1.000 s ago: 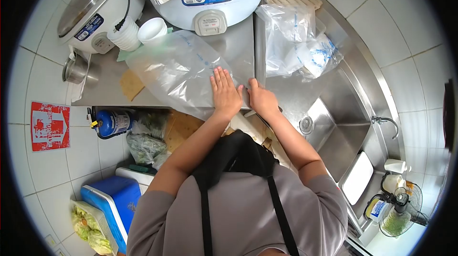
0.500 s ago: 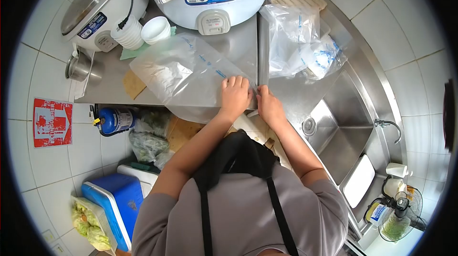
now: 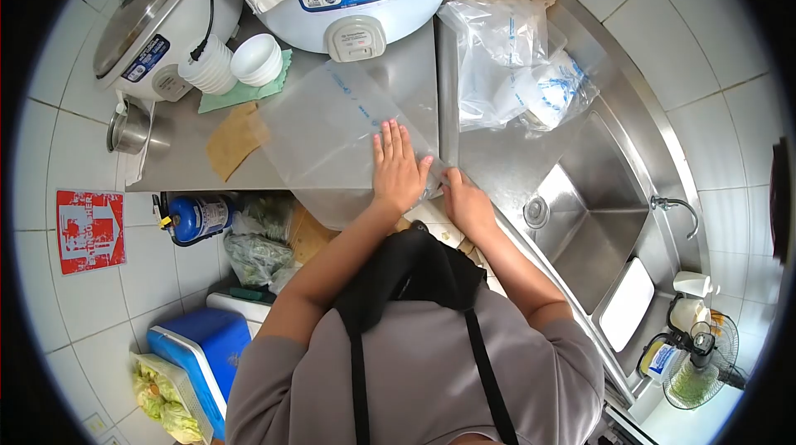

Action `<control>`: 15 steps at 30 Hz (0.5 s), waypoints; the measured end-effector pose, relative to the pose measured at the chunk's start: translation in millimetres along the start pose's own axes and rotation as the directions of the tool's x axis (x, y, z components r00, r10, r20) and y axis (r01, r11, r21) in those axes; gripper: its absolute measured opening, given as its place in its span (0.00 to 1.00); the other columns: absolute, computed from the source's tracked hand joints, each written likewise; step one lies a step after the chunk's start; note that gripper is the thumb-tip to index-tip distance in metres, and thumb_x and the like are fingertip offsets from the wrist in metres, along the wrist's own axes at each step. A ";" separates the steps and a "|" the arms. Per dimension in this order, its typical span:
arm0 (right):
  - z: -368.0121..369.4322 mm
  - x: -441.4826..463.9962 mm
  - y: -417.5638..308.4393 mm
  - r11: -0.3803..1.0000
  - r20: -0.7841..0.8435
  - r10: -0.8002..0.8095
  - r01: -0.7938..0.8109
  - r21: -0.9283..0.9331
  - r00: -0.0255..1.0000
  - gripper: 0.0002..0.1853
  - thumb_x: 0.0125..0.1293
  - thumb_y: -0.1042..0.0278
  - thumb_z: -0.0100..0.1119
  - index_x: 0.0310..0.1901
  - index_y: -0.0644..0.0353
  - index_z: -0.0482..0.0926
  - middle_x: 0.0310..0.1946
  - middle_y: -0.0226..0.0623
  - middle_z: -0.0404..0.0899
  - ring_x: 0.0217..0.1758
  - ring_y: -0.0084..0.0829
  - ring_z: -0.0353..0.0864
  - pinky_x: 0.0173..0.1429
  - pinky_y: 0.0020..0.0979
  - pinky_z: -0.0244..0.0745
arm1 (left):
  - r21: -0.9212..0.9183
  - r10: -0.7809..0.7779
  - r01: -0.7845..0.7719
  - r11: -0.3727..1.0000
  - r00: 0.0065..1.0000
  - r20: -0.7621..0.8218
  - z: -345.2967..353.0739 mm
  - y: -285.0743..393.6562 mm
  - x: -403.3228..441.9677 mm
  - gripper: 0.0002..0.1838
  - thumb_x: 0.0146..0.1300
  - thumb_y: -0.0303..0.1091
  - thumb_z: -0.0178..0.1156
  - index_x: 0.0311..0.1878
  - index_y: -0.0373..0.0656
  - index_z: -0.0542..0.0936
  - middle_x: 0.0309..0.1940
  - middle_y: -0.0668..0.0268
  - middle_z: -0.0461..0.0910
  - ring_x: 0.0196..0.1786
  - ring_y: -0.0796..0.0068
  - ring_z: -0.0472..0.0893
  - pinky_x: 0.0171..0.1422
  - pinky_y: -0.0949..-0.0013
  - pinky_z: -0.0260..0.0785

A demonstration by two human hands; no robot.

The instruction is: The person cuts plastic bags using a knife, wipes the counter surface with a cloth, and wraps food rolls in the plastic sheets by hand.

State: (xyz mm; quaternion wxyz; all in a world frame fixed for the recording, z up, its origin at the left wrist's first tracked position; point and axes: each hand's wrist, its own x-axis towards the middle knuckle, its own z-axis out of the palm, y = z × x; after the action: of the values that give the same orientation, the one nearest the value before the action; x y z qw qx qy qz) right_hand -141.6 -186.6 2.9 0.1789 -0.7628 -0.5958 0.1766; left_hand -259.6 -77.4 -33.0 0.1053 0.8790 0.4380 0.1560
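A large clear plastic bag [image 3: 319, 142] with blue print lies flat on the steel counter, its near side hanging over the front edge. My left hand [image 3: 398, 170] rests palm down on the bag, fingers stretched out and holding nothing. Close beside it, my right hand [image 3: 467, 200] is closed, pinching the right end of the bag between thumb and fingers. More clear plastic bags [image 3: 497, 72] with blue print lie in a loose heap beyond my right hand. A piece of brown paper or card [image 3: 232, 140] sits at the bag's left edge.
Behind the bag stands a rice cooker [image 3: 356, 10] with a cloth on top. Stacked white bowls [image 3: 257, 60] and a second cooker [image 3: 153, 31] are at left. A sink [image 3: 593, 213] with a faucet [image 3: 680, 213] lies right. A fire extinguisher [image 3: 201, 217] is below the counter.
My left hand has flattened out, fingers spread forward on the bag. The bag lies flatter and has shifted slightly right, uncovering more of the brown piece. My right hand still pinches its end.
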 end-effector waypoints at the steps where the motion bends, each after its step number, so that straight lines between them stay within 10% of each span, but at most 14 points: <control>1: -0.1 5.0 1.3 1.000 -0.006 0.001 -0.001 -0.005 1.000 0.12 0.65 0.67 0.50 0.48 0.60 0.65 0.40 0.51 0.78 0.34 0.55 0.80 0.37 0.50 0.75 | 0.006 0.001 -0.001 1.000 1.000 0.001 1.5 0.1 -1.2 0.41 0.67 0.52 0.45 0.67 0.21 0.53 0.71 0.40 0.46 0.76 0.48 0.42 0.77 0.50 0.30; 15: -7.2 16.5 13.1 0.998 -0.035 -0.064 0.063 -0.031 0.997 0.11 0.65 0.68 0.51 0.47 0.60 0.66 0.38 0.49 0.78 0.32 0.52 0.80 0.35 0.47 0.75 | -0.027 0.025 -0.026 0.999 0.999 -0.048 0.8 -1.1 0.9 0.44 0.64 0.55 0.49 0.66 0.19 0.53 0.69 0.35 0.48 0.75 0.44 0.44 0.77 0.50 0.34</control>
State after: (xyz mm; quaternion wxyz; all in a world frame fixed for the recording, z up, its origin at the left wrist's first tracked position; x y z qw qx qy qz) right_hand -123.3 -174.0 2.0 0.1840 -0.7490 -0.6190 0.1482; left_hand -259.5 -76.1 -33.9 0.1049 0.8789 0.4271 0.1844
